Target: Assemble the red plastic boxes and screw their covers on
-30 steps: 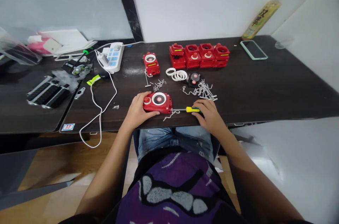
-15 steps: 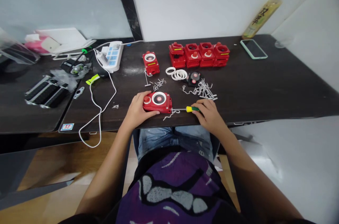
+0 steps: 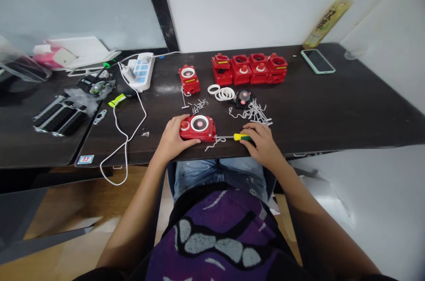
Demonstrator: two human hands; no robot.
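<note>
Near the table's front edge lies a red alarm box (image 3: pixel 207 132) with a red knob and a white ring around a dark round disc. My left hand (image 3: pixel 171 138) grips its left end, thumb along the front side and fingers over the back. My right hand (image 3: pixel 260 140) is closed on the yellow-and-green handle of a screwdriver (image 3: pixel 237 136). The screwdriver's shaft points left, its tip at the right end of the box; the exact contact is too small to make out. A white cord (image 3: pixel 215 143) hangs from that end and lies on the table.
Behind the box lie small screws (image 3: pixel 199 106), white rings (image 3: pixel 226 94), black discs (image 3: pixel 243 98) and metal rods (image 3: pixel 260 113). Farther back stand another red box (image 3: pixel 189 79) and a row of red housings (image 3: pixel 249 70). A power strip (image 3: pixel 143 71) with a white cable is left, a phone (image 3: pixel 318 61) right.
The fingers of my right hand have shifted slightly on the screwdriver handle. The box and my left hand stay in place.
</note>
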